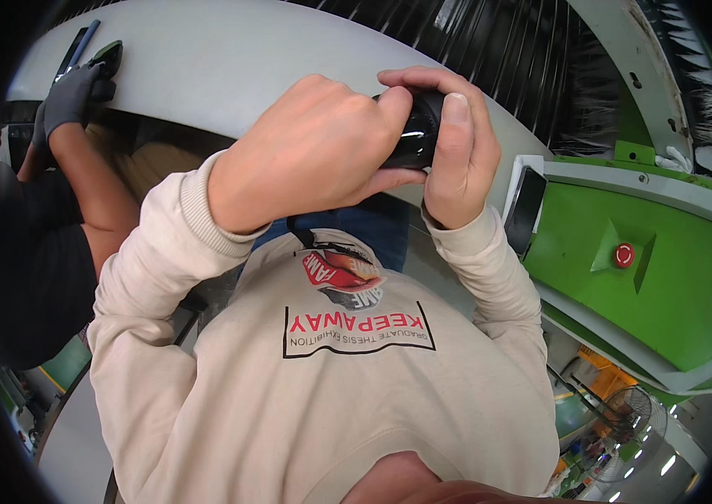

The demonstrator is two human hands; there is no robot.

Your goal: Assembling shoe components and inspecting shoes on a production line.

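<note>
In front of my chest both of my hands hold a glossy black object with a rounded outline. Its kind does not show, since my fingers cover much of it. My left hand is closed on its left side, with the back of the hand facing up and the fingertips mostly hidden. On the other side my right hand is wrapped round it, with one finger over the far edge and another along the near side. The object is held up above the near edge of the white work surface.
Far left, a co-worker's gloved grey hand is by a dark green and black item on the surface. On the right stands a green machine housing with a red button and a dark-screened panel. Black bristles line the far side.
</note>
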